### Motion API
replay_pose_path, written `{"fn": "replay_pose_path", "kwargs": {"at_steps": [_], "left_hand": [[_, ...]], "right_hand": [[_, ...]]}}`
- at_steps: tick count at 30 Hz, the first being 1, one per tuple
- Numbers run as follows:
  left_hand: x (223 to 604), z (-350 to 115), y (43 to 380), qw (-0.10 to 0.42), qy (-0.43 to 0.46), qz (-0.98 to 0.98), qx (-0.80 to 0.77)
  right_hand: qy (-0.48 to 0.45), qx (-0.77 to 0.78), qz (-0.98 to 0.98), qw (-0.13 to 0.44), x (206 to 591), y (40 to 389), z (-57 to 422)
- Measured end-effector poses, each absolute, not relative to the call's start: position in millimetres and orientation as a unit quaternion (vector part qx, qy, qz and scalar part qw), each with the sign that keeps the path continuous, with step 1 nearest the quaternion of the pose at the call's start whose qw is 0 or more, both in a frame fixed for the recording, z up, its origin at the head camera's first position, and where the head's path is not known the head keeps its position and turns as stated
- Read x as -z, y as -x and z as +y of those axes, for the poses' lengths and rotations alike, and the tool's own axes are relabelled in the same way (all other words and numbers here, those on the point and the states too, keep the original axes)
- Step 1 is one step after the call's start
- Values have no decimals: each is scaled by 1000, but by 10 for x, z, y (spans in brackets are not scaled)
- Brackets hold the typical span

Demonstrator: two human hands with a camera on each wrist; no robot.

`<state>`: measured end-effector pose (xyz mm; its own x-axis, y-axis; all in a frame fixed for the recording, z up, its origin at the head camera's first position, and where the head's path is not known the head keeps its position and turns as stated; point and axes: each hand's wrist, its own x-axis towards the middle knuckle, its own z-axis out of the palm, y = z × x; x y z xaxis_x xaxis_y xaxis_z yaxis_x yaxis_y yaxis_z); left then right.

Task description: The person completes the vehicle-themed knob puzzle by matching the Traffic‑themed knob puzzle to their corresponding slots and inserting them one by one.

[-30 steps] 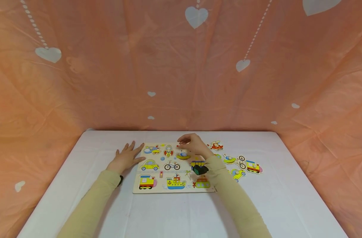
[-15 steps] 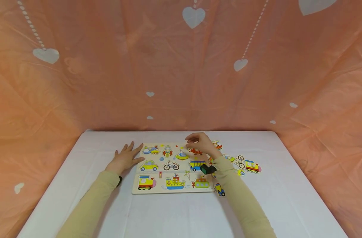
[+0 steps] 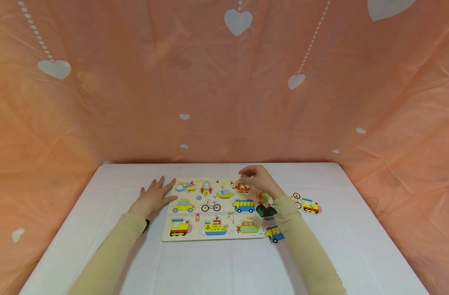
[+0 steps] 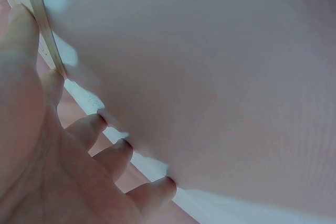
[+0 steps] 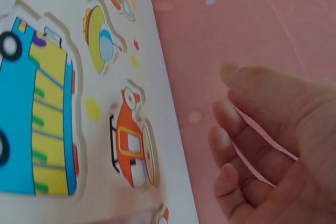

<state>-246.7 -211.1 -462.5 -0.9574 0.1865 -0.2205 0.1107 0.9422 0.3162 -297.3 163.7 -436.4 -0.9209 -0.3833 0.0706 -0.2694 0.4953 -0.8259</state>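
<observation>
A pale wooden puzzle board [image 3: 198,229] with vehicle-shaped recesses lies on the table. My left hand [image 3: 151,198] rests at its left side with fingers spread; in the left wrist view the thumb [image 4: 23,30] and index fingertip touch the board's edge. My right hand [image 3: 261,180] is over the far right corner, fingers loosely bent and holding nothing. Nearest to it is the red helicopter picture [image 5: 131,145], with the yellow saucer picture [image 5: 97,40] and the blue bus picture [image 5: 39,108] close by.
Loose puzzle pieces lie right of the board: a bus piece [image 3: 274,234], a red and green piece [image 3: 264,197], a train piece [image 3: 311,205] and a bicycle piece [image 3: 296,199]. My right sleeve [image 3: 305,241] hides others. A pink curtain [image 3: 209,82] hangs behind the table.
My right hand has moved right, from above the saucer picture to beside the helicopter picture, uncovering both. The left hand has kept its place at the board's edge.
</observation>
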Motion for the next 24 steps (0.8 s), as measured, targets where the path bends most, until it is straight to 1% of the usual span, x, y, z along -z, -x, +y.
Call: {"fn": "replay_pose_path", "kwargs": {"at_steps": [7, 14, 20, 24], "left_hand": [[4640, -2120, 2465, 117, -86, 977, -158], [4637, -2135, 2462, 116, -87, 976, -162], [4637, -2121, 2464, 119, -82, 977, -157], [4632, -2122, 2475, 117, -83, 978, -152]], "right_hand": [[184, 448, 873, 52, 4344, 2921, 1817], [205, 441, 872, 52, 4385, 2918, 2009], [167, 441, 879, 74, 4390, 2856, 2186], [152, 439, 883, 72, 4395, 2821, 2311]]}}
